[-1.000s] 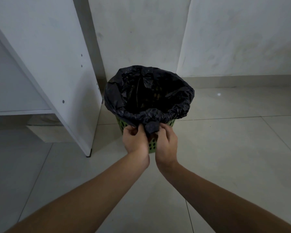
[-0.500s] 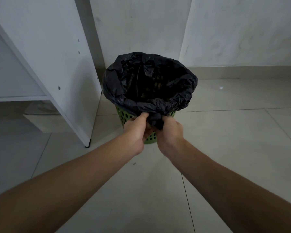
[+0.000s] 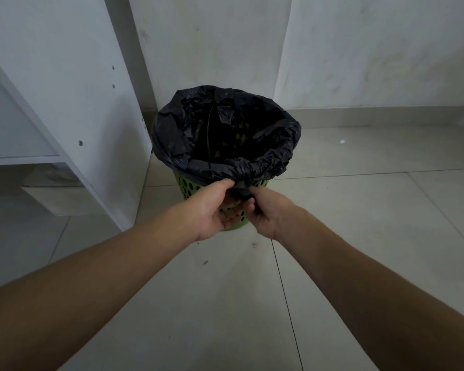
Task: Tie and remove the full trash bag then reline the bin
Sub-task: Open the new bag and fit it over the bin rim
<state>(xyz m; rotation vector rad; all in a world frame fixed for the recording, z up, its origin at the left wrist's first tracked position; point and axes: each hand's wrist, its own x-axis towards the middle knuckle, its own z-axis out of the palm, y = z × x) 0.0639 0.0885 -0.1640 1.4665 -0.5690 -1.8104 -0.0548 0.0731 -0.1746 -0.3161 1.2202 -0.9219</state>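
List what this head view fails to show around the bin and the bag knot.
- Contents of the black trash bag: head view, too dark inside.
- Knot at the near rim: partly covered by the left hand and right hand.
- Green bin: front wall hidden behind both hands, rim wrapped by the bag.
- White shelf unit: cut off by the left edge.

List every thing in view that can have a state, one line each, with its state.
black trash bag: in the bin, mouth open, edge folded over the rim, knotted tab at the near side.
green bin: upright on the floor, lined.
left hand: pinching the bag's knotted tab.
right hand: pinching the same tab from the other side.
white shelf unit: standing left of the bin, shelf bare where visible.
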